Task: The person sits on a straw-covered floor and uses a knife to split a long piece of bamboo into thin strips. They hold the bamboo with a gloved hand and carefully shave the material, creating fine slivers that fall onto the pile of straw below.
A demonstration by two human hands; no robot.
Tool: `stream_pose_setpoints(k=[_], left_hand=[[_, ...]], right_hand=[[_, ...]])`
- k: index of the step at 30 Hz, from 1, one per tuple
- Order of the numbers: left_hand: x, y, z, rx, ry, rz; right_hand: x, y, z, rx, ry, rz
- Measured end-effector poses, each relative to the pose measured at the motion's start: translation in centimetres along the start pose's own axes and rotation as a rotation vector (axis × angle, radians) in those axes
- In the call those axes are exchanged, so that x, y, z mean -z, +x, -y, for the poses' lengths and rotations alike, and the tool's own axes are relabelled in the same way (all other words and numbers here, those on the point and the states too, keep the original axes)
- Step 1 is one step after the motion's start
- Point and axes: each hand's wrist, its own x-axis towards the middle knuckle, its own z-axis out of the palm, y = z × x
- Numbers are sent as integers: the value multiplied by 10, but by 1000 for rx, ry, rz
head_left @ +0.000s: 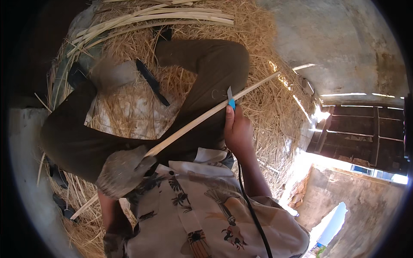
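Note:
My left hand [122,172], in a worn grey glove, is closed round a long pale split-bamboo strip [193,124]. The strip slants across my lap from lower left to upper right, and its lower end shows past the glove. My bare right hand [239,131] is closed on a utility knife [232,103] with a blue body. Its thumb lies along the knife, and the bare blade points up beside the strip. Whether the blade touches the strip, I cannot tell.
Fibres and shavings [266,51] cover the floor round my crossed legs. A dark, long-bladed tool [152,81] lies between them, near a blurred grey-brown thing [114,73]. Several pale strips [172,16] lie beyond. A black cable [249,202] runs down my shirt. Walls stand at both sides.

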Motion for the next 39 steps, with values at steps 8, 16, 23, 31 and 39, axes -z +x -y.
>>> stream_pose_setpoints(k=[8, 16, 23, 31, 39], left_hand=[[3, -79, 46, 142, -93, 6], [30, -163, 112, 576, -288, 111], [70, -169, 78, 590, -156, 53], [16, -27, -30, 30, 342, -230], [-32, 90, -61, -327, 478, -420]], right_hand=[[9, 1, 3, -4, 81, 44], [6, 0, 2, -58, 34, 2], [2, -3, -4, 32, 242, -76], [1, -1, -5, 66, 262, -75], [7, 1, -1, 72, 253, -55]])
